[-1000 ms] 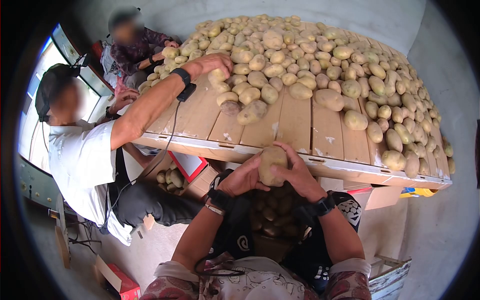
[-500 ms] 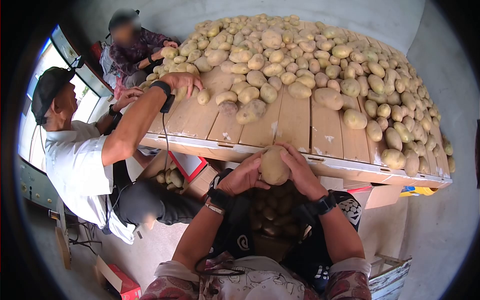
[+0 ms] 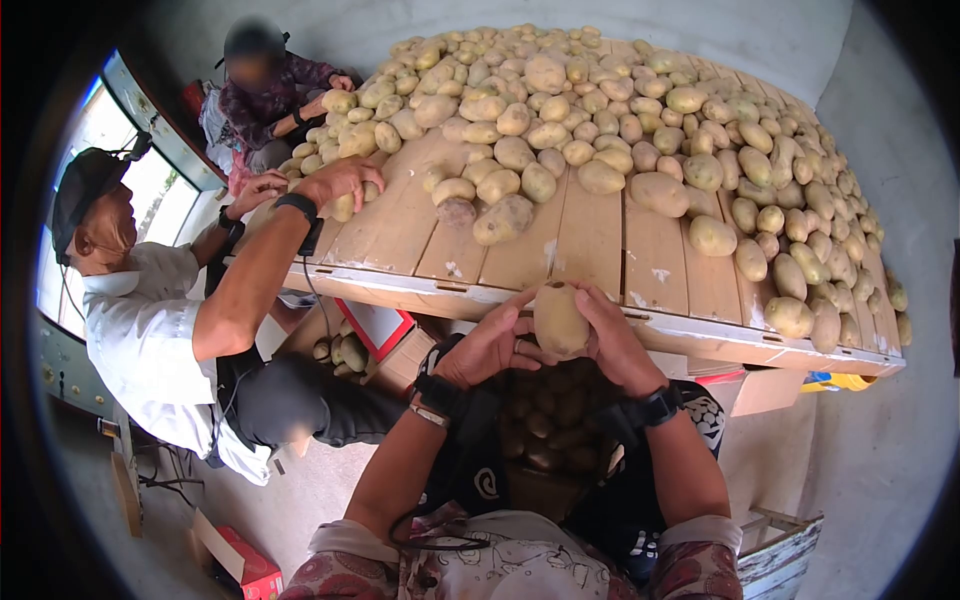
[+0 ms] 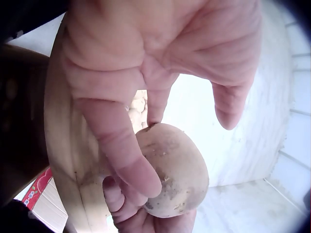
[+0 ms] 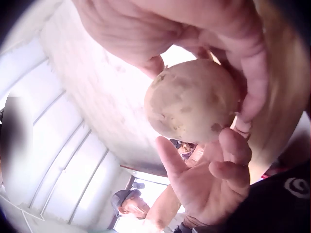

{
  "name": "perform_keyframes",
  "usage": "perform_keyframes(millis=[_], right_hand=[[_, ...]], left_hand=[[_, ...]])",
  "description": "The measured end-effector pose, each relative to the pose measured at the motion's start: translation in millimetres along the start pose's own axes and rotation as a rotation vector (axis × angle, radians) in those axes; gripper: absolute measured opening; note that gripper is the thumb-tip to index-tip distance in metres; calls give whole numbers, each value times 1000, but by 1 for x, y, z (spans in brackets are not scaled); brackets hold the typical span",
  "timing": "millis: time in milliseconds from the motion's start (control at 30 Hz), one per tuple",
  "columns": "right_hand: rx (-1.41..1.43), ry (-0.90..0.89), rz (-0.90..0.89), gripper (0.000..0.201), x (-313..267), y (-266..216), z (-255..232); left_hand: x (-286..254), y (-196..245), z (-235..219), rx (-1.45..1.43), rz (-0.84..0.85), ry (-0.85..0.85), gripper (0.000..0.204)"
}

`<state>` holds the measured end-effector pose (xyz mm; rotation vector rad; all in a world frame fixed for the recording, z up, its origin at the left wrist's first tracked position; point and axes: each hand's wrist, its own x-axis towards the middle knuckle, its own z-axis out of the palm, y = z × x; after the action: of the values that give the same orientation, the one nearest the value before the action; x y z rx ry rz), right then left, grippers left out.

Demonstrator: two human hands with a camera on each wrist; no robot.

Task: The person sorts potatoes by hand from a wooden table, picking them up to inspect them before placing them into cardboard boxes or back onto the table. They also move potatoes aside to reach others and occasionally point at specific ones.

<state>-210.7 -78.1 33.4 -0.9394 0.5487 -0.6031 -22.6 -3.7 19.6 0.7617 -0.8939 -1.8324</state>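
Note:
In the head view a large pale potato (image 3: 560, 322) is held up in front of the table's near edge. My right hand (image 3: 618, 345) grips it, thumb on one side and fingers curled round the other, as the right wrist view of the potato (image 5: 187, 104) shows. My left hand (image 3: 487, 348) touches the potato from the left with relaxed fingers, its thumb standing apart. Brownish patches mark the skin of the potato (image 4: 182, 167) in the left wrist view. Below both hands, a dark container between the legs holds several potatoes (image 3: 545, 432).
A broad heap of potatoes (image 3: 590, 110) covers much of the slatted table (image 3: 590, 250). On the left, a person in a white shirt (image 3: 150, 340) reaches over the tabletop; another person (image 3: 265, 100) sits behind. Open cardboard boxes (image 3: 400, 360) stand beneath the table.
The potato has been turned between my hands, and a dark spot now shows at its top. My left thumb has come away from it. The neighbour's hand has drawn potatoes leftward.

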Motion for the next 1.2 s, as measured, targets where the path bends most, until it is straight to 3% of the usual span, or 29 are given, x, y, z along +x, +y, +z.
perform_keyframes(millis=[333, 567, 733, 867, 933, 1067, 1200], right_hand=[[172, 67, -50, 42, 4, 10, -2], [354, -34, -68, 46, 3, 2, -2], [210, 9, -123, 48, 3, 6, 3], [193, 9, -97, 49, 6, 15, 10], [55, -12, -135, 50, 9, 22, 10], [-119, 1, -151, 50, 3, 18, 17], [-21, -79, -172, 47, 3, 21, 13]], left_hand=[[-2, -1, -7, -104, 27, 12, 61], [0, -2, -4, -102, 20, 20, 57], [2, -1, 10, 21, -69, 16, 59], [3, -5, 3, -45, -67, -32, 64], [4, -5, -1, -154, -100, -46, 67], [0, -6, 4, -91, -61, -22, 65], [-2, -4, 6, 14, -62, -9, 65]])
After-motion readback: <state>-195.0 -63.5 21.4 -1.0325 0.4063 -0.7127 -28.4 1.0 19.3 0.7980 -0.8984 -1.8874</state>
